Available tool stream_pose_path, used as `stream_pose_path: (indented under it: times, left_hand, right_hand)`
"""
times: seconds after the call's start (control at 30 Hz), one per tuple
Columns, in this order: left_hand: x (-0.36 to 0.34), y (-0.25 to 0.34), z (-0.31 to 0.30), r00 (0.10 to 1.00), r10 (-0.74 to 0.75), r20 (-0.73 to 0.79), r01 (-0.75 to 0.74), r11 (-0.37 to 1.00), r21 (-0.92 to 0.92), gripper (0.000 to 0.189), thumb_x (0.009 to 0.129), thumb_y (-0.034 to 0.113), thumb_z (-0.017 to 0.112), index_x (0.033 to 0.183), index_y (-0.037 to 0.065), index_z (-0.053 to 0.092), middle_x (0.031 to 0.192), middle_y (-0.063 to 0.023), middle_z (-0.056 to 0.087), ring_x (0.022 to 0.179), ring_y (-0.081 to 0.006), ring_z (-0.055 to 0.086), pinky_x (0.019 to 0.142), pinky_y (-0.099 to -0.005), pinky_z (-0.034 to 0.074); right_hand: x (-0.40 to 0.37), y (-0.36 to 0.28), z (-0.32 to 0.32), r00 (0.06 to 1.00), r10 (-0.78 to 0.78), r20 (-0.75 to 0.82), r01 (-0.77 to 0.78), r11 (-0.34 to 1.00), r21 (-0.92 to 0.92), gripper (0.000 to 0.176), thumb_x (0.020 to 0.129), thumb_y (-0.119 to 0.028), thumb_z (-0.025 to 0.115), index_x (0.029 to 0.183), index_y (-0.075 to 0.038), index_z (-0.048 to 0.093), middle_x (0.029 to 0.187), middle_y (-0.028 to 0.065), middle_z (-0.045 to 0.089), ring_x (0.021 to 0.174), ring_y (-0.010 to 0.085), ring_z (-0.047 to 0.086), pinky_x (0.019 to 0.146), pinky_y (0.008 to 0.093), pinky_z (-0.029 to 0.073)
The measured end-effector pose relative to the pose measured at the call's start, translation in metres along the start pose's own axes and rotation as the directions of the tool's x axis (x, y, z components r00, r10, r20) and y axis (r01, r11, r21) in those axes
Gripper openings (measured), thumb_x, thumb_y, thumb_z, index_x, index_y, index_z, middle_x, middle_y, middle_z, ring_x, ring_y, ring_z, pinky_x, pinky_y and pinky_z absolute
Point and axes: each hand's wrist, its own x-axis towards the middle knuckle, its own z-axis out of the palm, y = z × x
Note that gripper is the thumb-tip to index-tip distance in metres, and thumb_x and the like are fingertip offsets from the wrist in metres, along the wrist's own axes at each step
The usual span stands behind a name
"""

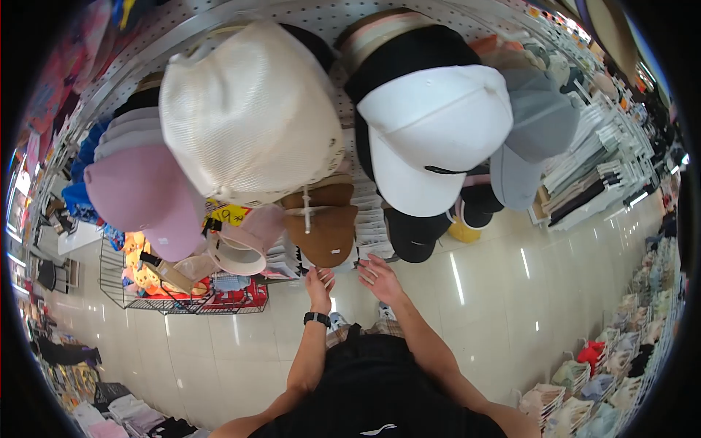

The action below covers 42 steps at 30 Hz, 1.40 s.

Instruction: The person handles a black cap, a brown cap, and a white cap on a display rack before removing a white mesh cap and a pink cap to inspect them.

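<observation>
My left hand (320, 287) is just below the brim of a brown cap (327, 233), its fingers drawn together; whether anything small is in them I cannot make out. Close by on the right, my right hand (381, 279) has its fingers spread and holds nothing visible. It is below a row of white packaged items (369, 219) on the rack. Above both hands hang a cream mesh hat (252, 117) and a white baseball cap (438, 128). A black cap (415, 233) hangs to the right of my right hand.
On the left hang a mauve cap (142, 190) and a pale pink visor (244, 244), above a wire basket (212, 310) with orange plush items. A grey cap (537, 117) hangs at right. Glossy floor (467, 321) runs behind me, with clothing racks (599, 394) at the lower right.
</observation>
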Motion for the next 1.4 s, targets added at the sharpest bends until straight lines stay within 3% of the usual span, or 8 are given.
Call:
stream_pose_path:
  times: [0.3,0.43,0.53,0.7,0.87,1.13,1.3,1.4]
  left_hand:
    - [-0.025,-0.047,0.052,0.930,-0.287,0.230,0.208,0.926,0.315,0.025,0.106,0.028,0.057,0.122,0.010,0.064,0.111,-0.0064,0.071,0.101,-0.0191,0.068,0.087,-0.0357,0.054]
    - [-0.039,-0.055,0.092,0.916,-0.270,0.296,0.162,0.926,0.342,0.021,0.104,0.024,0.059,0.120,0.011,0.065,0.114,-0.0064,0.071,0.103,-0.0189,0.069,0.088,-0.0362,0.054]
    - [-0.047,-0.058,0.120,0.913,-0.206,0.351,0.098,0.948,0.303,0.025,0.104,0.023,0.059,0.127,0.012,0.063,0.120,-0.0070,0.071,0.105,-0.0183,0.068,0.090,-0.0367,0.053]
    - [-0.060,-0.060,0.161,0.885,-0.084,0.459,0.037,0.993,0.112,0.058,0.102,0.017,0.061,0.156,0.017,0.039,0.132,-0.0035,0.064,0.122,-0.0166,0.060,0.102,-0.0437,0.047]
    - [-0.069,-0.068,0.184,0.917,-0.038,0.397,0.030,0.999,0.024,0.066,0.100,0.014,0.065,0.158,0.016,0.034,0.122,0.0001,0.064,0.119,-0.0153,0.060,0.102,-0.0454,0.046]
    - [-0.080,-0.080,0.186,0.939,0.004,0.344,-0.002,1.000,-0.005,0.072,0.099,0.017,0.073,0.159,0.017,0.032,0.118,0.0030,0.065,0.115,-0.0132,0.061,0.096,-0.0410,0.046]
    - [-0.073,-0.079,0.190,0.930,0.025,0.366,0.000,0.998,-0.069,0.077,0.097,0.009,0.071,0.162,0.018,0.030,0.135,-0.0014,0.061,0.127,-0.0165,0.055,0.100,-0.0420,0.043]
    - [-0.069,-0.079,0.199,0.918,0.054,0.392,0.002,0.990,-0.143,0.071,0.095,0.008,0.071,0.155,0.018,0.036,0.130,0.0016,0.061,0.123,-0.0166,0.057,0.098,-0.0424,0.042]
  right_hand:
    - [-0.032,-0.041,-0.055,0.988,-0.123,-0.088,0.136,0.979,0.153,0.037,0.096,-0.012,0.069,0.132,-0.016,0.058,0.138,0.0083,0.063,0.135,0.0280,0.055,0.111,0.0486,0.047]
    - [-0.032,-0.065,-0.077,0.981,-0.174,-0.086,0.188,0.962,0.199,0.038,0.093,-0.006,0.065,0.129,-0.018,0.059,0.131,0.0047,0.065,0.132,0.0264,0.057,0.113,0.0499,0.045]
    - [-0.026,-0.080,-0.094,0.978,-0.206,-0.036,0.209,0.956,0.207,0.038,0.092,-0.005,0.063,0.127,-0.019,0.059,0.127,0.0031,0.065,0.129,0.0247,0.058,0.113,0.0513,0.044]
    - [-0.038,-0.118,-0.084,0.985,-0.173,-0.010,0.170,0.956,0.239,0.034,0.093,-0.011,0.066,0.125,-0.022,0.060,0.127,-0.0007,0.065,0.129,0.0206,0.055,0.116,0.0529,0.039]
    - [-0.030,-0.134,-0.096,0.994,-0.098,0.046,0.083,0.963,0.258,0.029,0.098,-0.034,0.073,0.124,-0.027,0.061,0.130,-0.0084,0.065,0.130,0.0171,0.053,0.117,0.0500,0.032]
    - [-0.035,-0.145,-0.092,0.995,-0.071,0.075,0.061,0.990,0.127,0.029,0.099,-0.025,0.073,0.126,-0.022,0.062,0.128,-0.0030,0.066,0.125,0.0180,0.057,0.108,0.0476,0.042]
    - [-0.031,-0.149,-0.092,0.992,-0.029,0.123,0.011,0.990,0.143,0.033,0.097,-0.018,0.073,0.128,-0.021,0.061,0.132,-0.0008,0.065,0.127,0.0192,0.057,0.108,0.0478,0.042]
    - [-0.030,-0.151,-0.089,0.991,-0.025,0.132,0.005,0.989,0.146,0.036,0.096,-0.014,0.072,0.129,-0.021,0.061,0.133,0.0000,0.065,0.128,0.0206,0.057,0.109,0.0493,0.043]
